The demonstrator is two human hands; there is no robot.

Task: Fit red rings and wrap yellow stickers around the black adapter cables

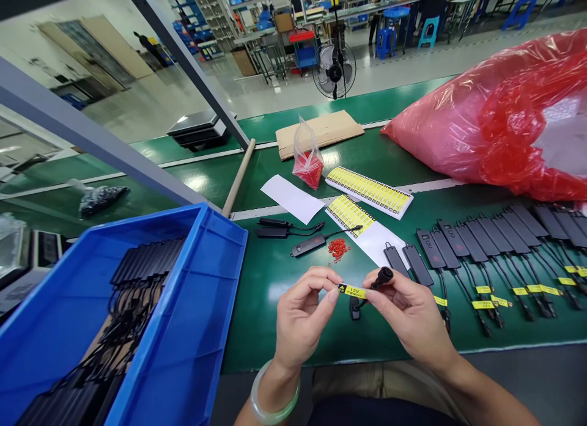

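Observation:
Between my two hands a yellow 12V label point(352, 291) is stretched out level. Its left end is pinched by the thumb and fingers of my left hand point(305, 313). My right hand point(410, 316) pinches the label's right end together with a black cable connector point(383, 277). Part of a black device point(354, 308) shows below the label, partly hidden. Beyond my left hand lie a small pile of red rings point(339, 249) and a black controller point(308, 246) with a cable. A sheet of yellow labels point(352, 217) lies farther back.
On the left stands a blue bin point(224, 273) with black devices inside. At the right, several labelled controllers point(472, 239) lie in a row, with a large red plastic bag point(458, 129) behind. A small bag of red rings point(308, 166) sits near flat cardboard point(334, 129).

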